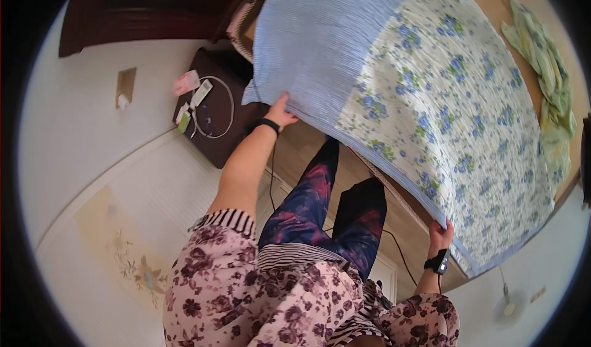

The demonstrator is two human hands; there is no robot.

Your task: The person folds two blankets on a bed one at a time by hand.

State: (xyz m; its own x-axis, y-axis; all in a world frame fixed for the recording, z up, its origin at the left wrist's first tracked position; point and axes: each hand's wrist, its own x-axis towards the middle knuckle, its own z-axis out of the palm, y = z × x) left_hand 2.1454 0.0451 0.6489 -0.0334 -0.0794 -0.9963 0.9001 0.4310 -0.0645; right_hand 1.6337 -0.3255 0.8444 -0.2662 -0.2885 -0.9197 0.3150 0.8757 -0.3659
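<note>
A large quilt (431, 95) spreads over the bed, plain light blue on one side and white with blue flowers and green leaves on the other. My left hand (282, 113) pinches its near edge on the blue side, with the thumb on top. Farther right, my right hand (440, 232) grips the same blue-bordered edge near a corner. Between my hands the edge is pulled fairly straight and hangs just past the bed side. The fingers beneath the cloth are partly hidden.
A crumpled green cloth (545, 70) lies on the bed's tan surface (492, 2). At the left, a dark brown box-like stand (218, 150) carries a power strip (201, 93), a white cable and a pink pack (186, 83). A black cord (400, 251) trails near my legs.
</note>
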